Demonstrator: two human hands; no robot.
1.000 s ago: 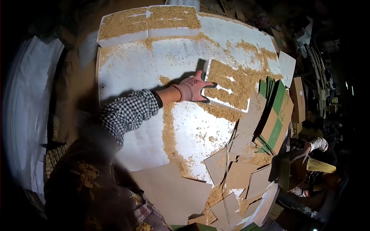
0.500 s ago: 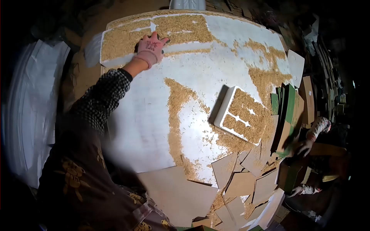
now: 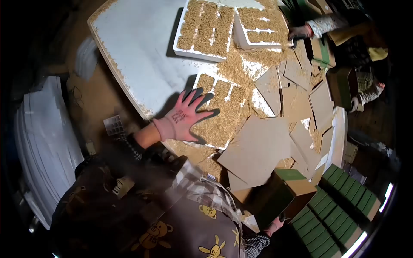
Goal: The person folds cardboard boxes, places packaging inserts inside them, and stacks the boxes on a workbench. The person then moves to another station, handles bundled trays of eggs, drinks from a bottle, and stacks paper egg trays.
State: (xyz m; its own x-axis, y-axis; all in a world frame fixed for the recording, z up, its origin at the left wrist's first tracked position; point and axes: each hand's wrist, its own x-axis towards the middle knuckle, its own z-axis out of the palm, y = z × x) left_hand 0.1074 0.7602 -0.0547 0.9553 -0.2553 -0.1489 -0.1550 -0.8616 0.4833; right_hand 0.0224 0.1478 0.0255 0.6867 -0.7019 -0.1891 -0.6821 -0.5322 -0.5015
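Table (image 3: 133, 51) with three trays, the near tray (image 3: 229, 92) under a spread left hand (image 3: 186, 117)

The table's pale top runs up and left from the near tray; rows of green boxes (image 3: 337, 219) lie well below and right of it. The far tray (image 3: 198, 54) sits just above the near tray, the third tray (image 3: 243, 38) above and right of it, all filled with tan bits (image 3: 221, 122). Flat cards (image 3: 258, 148) lie right of the near tray. Below and right of it, the right hand (image 3: 275, 225) grips a tilted box (image 3: 275, 202) at its lower edge, fingers partly hidden. Over the near tray's left side, the left hand's fingers stand wide, holding nothing; whether they touch the bits I cannot tell. Up and right of it, a co-worker's hand (image 3: 300, 32) is at the third tray's edge
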